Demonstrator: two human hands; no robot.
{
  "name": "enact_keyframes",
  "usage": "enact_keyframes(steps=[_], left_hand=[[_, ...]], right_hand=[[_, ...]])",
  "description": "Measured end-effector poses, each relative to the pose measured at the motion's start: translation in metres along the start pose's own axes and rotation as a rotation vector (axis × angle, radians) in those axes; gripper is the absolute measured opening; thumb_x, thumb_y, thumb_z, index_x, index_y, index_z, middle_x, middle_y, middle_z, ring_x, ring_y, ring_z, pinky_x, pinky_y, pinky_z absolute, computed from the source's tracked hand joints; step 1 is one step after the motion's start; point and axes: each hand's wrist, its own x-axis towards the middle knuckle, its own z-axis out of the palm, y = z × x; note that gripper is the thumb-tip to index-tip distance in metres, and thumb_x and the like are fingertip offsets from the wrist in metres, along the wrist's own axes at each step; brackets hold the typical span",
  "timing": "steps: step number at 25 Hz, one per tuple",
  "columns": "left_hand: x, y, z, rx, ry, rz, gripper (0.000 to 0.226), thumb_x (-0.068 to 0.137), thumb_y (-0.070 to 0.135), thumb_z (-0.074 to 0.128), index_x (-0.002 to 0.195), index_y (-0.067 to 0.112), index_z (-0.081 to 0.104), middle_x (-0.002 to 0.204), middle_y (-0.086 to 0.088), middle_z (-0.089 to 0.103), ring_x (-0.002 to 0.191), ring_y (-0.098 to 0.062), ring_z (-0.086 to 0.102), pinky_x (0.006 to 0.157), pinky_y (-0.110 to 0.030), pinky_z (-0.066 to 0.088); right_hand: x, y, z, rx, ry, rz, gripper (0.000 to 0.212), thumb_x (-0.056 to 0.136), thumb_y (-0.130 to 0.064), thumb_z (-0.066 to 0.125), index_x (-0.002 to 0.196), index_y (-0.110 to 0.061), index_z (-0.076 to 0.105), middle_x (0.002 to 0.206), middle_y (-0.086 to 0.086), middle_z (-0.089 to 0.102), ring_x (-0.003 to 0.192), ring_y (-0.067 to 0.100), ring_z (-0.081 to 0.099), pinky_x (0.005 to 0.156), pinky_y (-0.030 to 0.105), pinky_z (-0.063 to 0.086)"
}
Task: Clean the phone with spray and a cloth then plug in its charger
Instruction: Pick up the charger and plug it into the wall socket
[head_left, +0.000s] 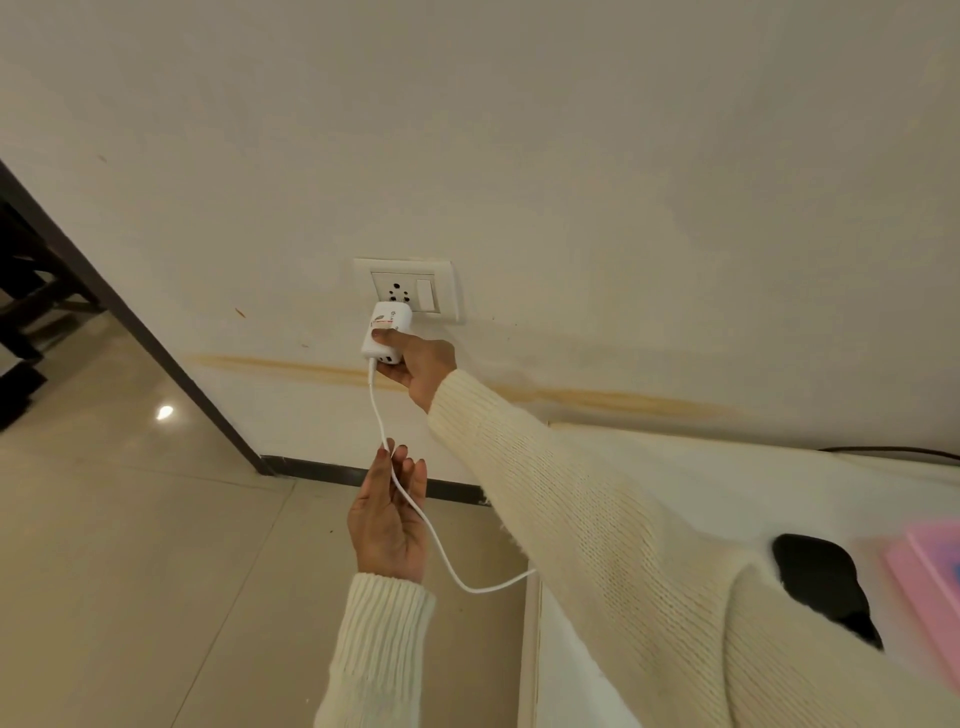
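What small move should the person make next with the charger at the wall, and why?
Probably press the charger straight into the socket with the right hand. That hand grips it at the socket's lower holes, but full seating cannot be told. The left hand holds the cable slack, so nothing pulls back.

- White surface (769, 483) at the right: a black phone (815, 577) lies flat on it, partly hidden.
- Blurred pink object (930, 577) just right of the phone.
- Dark cable (893, 451) along its far edge.
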Motion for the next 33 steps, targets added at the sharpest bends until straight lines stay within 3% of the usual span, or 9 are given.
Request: enact_keyframes(steps=[11,33], left_hand=[[-0.001,0.001,0.007,0.009,-0.016,0.022,0.018,0.085,0.012,0.062,0.1,0.003,0.067,0.081,-0.005,0.072,0.07,-0.01,0.069,0.062,-0.022,0.056],[0.005,0.005,0.009,0.006,-0.004,0.051,0.023,0.085,0.011,0.064,0.105,0.0,0.065,0.082,-0.006,0.071,0.069,-0.011,0.067,0.065,-0.024,0.057]], right_hand=[[-0.008,-0.01,0.0,-0.035,0.02,-0.006,0.044,0.07,0.0,0.077,0.108,0.009,0.055,0.116,0.025,0.061,0.084,0.031,0.063,0.069,0.035,0.055],[-0.001,-0.019,0.016,-0.027,0.123,-0.051,0.057,0.071,0.0,0.077,0.121,0.006,0.051,0.119,0.024,0.057,0.1,0.038,0.062,0.081,0.048,0.056]])
